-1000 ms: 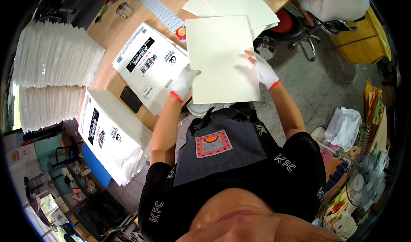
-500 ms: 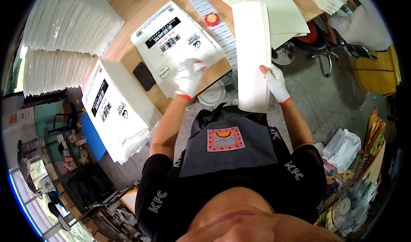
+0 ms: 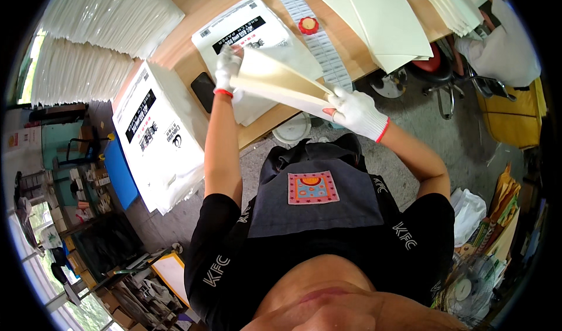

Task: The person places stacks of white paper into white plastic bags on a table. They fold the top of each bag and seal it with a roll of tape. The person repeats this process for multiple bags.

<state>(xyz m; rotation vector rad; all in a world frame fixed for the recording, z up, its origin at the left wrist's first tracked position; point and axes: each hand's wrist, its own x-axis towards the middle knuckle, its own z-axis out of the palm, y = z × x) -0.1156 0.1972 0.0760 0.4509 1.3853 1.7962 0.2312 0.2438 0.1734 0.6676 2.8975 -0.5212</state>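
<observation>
A stack of cream paper sheets (image 3: 281,84) is held slantwise in front of me, slightly bowed, with its layers parted at one side. My right hand (image 3: 358,114), in a white knit glove with a red cuff, is closed on its right end. My left hand (image 3: 227,68), gloved the same way, is closed at its left end; the fingertips are blurred. Beneath the sheets, a white printed plastic paper bag (image 3: 295,58) lies flat on the wooden table (image 3: 186,55), partly covered by the left hand and the sheets. A black phone (image 3: 202,91) lies beside the left wrist.
A pile of printed packs (image 3: 161,137) stands at the left, with tall stacks of white packs (image 3: 111,14) behind it. A long ruler-like strip (image 3: 319,45) carries a red round object (image 3: 308,26). More cream sheets (image 3: 389,26) lie at right. Another person's sleeve (image 3: 506,44) and a stool (image 3: 436,67) are beyond.
The paper stack has swung from upright at my right to slantwise over the bag. My left hand has moved up and left to its end; the right hand has come inward.
</observation>
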